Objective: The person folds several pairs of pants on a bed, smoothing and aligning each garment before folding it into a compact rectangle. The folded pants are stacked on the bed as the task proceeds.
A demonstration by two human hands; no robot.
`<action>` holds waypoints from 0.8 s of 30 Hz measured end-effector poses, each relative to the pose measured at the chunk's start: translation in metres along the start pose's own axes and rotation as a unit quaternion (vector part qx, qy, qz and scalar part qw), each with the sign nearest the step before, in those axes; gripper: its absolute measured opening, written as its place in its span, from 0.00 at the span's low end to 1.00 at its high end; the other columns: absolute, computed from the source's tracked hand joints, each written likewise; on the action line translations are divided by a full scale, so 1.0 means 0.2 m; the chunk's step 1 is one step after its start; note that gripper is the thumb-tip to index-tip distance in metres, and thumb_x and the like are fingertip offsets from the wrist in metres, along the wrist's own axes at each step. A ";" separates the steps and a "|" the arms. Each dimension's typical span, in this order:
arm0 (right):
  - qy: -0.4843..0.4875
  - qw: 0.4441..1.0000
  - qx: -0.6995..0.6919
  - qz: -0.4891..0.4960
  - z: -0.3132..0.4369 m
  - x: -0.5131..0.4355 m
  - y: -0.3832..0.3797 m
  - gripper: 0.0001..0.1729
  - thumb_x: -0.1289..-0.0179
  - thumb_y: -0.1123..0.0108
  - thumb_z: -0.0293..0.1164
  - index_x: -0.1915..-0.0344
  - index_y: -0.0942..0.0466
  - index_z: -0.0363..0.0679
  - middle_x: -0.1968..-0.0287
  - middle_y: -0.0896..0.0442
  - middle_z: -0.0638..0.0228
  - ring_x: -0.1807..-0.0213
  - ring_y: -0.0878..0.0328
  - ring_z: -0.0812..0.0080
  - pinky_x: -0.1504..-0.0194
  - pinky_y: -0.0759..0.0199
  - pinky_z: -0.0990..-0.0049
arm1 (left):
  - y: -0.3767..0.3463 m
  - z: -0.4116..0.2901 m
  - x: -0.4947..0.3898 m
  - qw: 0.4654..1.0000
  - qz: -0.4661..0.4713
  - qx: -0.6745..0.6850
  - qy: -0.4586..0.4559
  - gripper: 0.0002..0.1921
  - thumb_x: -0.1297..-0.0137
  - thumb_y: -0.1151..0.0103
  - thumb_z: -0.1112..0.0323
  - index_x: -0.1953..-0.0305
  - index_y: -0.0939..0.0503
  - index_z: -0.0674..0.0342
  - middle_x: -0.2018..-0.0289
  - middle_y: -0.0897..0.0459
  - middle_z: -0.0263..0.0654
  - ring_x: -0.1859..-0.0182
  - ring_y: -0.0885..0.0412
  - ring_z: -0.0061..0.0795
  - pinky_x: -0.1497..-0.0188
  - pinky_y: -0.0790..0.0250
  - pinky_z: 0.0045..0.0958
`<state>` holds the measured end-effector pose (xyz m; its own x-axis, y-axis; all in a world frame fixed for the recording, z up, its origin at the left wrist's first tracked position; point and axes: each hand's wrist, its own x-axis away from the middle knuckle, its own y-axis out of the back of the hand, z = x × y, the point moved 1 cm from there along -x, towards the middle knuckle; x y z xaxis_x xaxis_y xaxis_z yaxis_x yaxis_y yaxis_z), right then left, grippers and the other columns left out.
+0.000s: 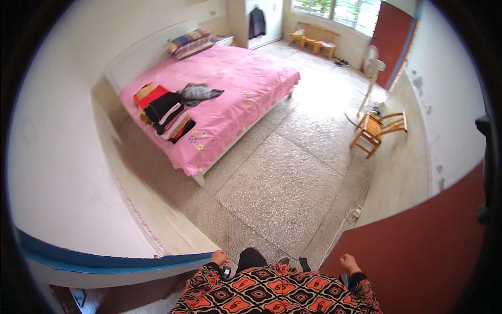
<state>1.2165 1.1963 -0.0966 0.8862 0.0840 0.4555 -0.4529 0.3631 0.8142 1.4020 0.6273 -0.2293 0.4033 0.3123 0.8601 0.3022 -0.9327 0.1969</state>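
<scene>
My left hand (220,257) hangs at the lower middle with its fingers curled in, and nothing shows in it. It is right beside the end of the blue-painted door frame (188,259); whether they touch I cannot tell. My right hand (349,262) is also curled up with nothing visible inside, in front of the dark red door (415,251). Ahead stands a bed with a pink flowered sheet (243,74). On it lie a stack of folded clothes (164,108) and a crumpled grey garment (198,93).
A wooden chair (370,127) and a standing fan (370,74) are along the right wall. A white cable with a socket (356,214) runs over the speckled stone floor (278,180). Beneath the window stands a wooden bench (313,39), with shoes (341,62) near it. Pillows (190,43) lie at the headboard.
</scene>
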 end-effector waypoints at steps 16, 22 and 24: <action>0.090 0.988 -0.074 0.099 1.07 -1.72 0.45 0.17 0.39 0.51 0.34 0.64 0.25 0.29 0.75 0.20 0.60 0.75 0.21 0.69 0.70 0.26 0.70 | 0.34 -0.85 -0.69 0.991 -0.088 0.087 0.046 0.10 0.42 0.49 0.67 0.59 0.28 0.62 0.74 0.21 0.41 0.78 0.23 0.33 0.80 0.32 0.34; -0.068 0.979 -0.077 0.176 1.04 -1.86 0.61 0.18 0.41 0.50 0.35 0.60 0.24 0.31 0.73 0.19 0.59 0.75 0.21 0.67 0.70 0.27 0.68 | 0.35 -2.20 -1.02 0.991 -0.060 0.063 -0.104 0.12 0.38 0.52 0.67 0.56 0.28 0.66 0.74 0.21 0.40 0.78 0.23 0.27 0.80 0.32 0.27; -0.134 0.967 -0.111 0.186 1.01 -1.99 0.64 0.17 0.42 0.50 0.32 0.60 0.25 0.27 0.70 0.19 0.57 0.71 0.20 0.64 0.67 0.26 0.68 | 0.30 -2.56 -1.09 0.989 -0.050 0.033 -0.137 0.13 0.35 0.54 0.67 0.53 0.29 0.68 0.69 0.21 0.41 0.74 0.22 0.27 0.75 0.30 0.26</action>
<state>0.7856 1.0212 -0.1015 0.5950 0.0152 0.8036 -0.6780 0.5464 0.4917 0.8900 0.4114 -0.1638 0.5844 0.4488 0.6761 0.4051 -0.8833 0.2361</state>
